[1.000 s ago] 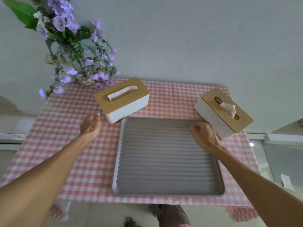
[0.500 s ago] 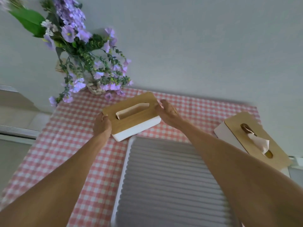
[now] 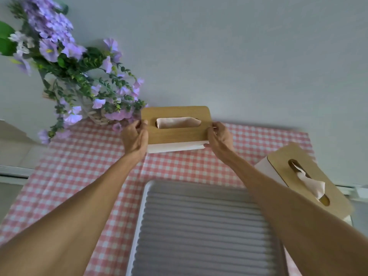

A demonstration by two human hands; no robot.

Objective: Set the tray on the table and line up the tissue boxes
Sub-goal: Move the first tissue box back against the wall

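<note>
Both hands' grip on far tissue box (image 3: 175,134) ends (flowers (image 3: 79,80) beside, tray (image 3: 199,226) nearer)

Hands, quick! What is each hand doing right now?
Left hand: closed on the left end of the wooden-lidded tissue box.
Right hand: closed on the right end of the same box.
</note>
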